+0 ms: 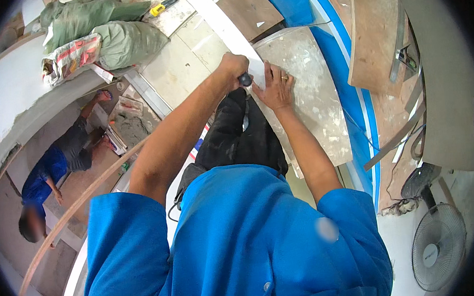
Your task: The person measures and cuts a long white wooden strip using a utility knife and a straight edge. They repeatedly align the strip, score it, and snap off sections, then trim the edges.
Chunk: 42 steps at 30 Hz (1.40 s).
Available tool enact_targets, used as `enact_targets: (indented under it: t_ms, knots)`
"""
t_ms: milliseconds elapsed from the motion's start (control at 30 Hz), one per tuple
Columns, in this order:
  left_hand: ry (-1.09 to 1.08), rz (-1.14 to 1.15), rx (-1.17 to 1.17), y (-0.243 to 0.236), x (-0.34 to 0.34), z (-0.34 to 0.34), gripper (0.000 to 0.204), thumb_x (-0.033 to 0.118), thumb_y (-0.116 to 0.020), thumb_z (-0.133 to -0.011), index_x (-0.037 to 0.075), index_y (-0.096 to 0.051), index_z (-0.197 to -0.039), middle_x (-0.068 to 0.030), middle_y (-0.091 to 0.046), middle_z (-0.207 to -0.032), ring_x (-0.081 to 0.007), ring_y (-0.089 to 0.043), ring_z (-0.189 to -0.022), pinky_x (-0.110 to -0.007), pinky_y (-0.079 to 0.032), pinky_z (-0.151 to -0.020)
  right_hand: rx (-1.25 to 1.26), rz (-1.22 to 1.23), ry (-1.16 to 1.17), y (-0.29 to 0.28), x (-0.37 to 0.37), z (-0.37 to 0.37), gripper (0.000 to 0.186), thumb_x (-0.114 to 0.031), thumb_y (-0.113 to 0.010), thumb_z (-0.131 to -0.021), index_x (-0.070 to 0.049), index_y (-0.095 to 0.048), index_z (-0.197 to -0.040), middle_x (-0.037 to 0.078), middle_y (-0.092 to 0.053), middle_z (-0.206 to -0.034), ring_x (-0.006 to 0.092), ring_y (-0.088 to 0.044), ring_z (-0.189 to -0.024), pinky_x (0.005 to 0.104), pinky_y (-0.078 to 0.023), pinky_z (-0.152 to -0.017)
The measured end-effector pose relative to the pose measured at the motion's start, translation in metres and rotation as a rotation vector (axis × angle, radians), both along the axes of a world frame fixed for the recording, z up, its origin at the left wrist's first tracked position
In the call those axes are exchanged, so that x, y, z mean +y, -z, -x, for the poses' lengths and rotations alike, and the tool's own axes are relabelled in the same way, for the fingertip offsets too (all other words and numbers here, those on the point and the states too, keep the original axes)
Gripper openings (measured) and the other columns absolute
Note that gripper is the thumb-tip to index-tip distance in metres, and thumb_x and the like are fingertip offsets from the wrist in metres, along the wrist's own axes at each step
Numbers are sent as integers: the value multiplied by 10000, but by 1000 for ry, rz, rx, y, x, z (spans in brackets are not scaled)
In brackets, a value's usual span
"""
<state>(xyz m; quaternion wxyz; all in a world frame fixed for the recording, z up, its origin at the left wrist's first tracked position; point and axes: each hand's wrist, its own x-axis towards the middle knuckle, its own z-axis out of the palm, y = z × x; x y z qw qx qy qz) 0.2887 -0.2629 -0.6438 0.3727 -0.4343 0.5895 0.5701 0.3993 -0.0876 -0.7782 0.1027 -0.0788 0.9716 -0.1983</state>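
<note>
My left hand [234,68] is closed in a fist around a tool with a rounded black handle [245,80]; the rest of the tool is hidden, so I cannot tell its kind. Under and beyond that fist runs a long white strip [223,22]. Just to the right, my right hand [277,89] lies with fingers spread, pressing down at the edge of the strip and a paint-spotted board [318,87]. A ring shows on one of its fingers. My legs in black trousers are below both hands.
Stuffed green sacks [131,44] and a yellow-and-black tool [163,6] lie at the far left. Another person [51,166] in blue crouches on the lower left. Blue sheeting [355,112], a curved-looking wooden panel [374,34] and a fan [436,249] are on the right.
</note>
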Motion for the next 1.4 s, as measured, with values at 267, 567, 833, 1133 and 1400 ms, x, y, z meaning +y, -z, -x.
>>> enact_targets:
  t_ms: [267, 567, 833, 1133, 1400]
  knots:
    - [305, -88, 263, -16, 4, -30, 72, 19, -604, -814, -43, -589, -780, -147, -590, -697, -246, -613, -516, -394, -496, -418, 26, 21, 30, -2, -1, 2, 838, -501, -709, -805, -98, -413, -1478, 106, -524, -1300, 302, -517, -1183, 519, -340, -995]
    - [245, -10, -39, -27, -5, -25, 106, 71, -591, -851, -34, -588, -862, -96, -528, -708, -215, -588, -525, -387, -510, -419, 103, -5, 20, 1, 1, -1, 833, -500, -731, -789, -93, -440, -1454, 83, -512, -1266, 275, -488, -1159, 483, -323, -972]
    - [368, 101, 73, 13, 5, -15, 89, 6, -557, -808, -27, -638, -821, -130, -613, -740, -239, -619, -596, -392, -511, -474, -23, 23, 4, -4, -6, 12, 770, -515, -688, -860, -77, -434, -1440, 109, -503, -1278, 292, -493, -1220, 511, -326, -1006]
    - [49, -96, 83, 36, -20, 6, 109, 65, -606, -855, 33, -589, -752, -82, -560, -688, -212, -585, -546, -392, -466, -464, 104, 169, 55, 12, -32, 42, 783, -503, -679, -840, -65, -425, -1438, 121, -506, -1278, 318, -500, -1201, 550, -328, -980]
    - [218, 37, 19, 1, -29, 6, 90, 67, -608, -843, 6, -601, -776, -115, -566, -678, -224, -577, -527, -363, -479, -439, 80, 89, 92, 13, -36, 38, 529, -368, -565, -974, -77, -471, -1405, 113, -538, -1243, 293, -558, -1152, 540, -369, -967]
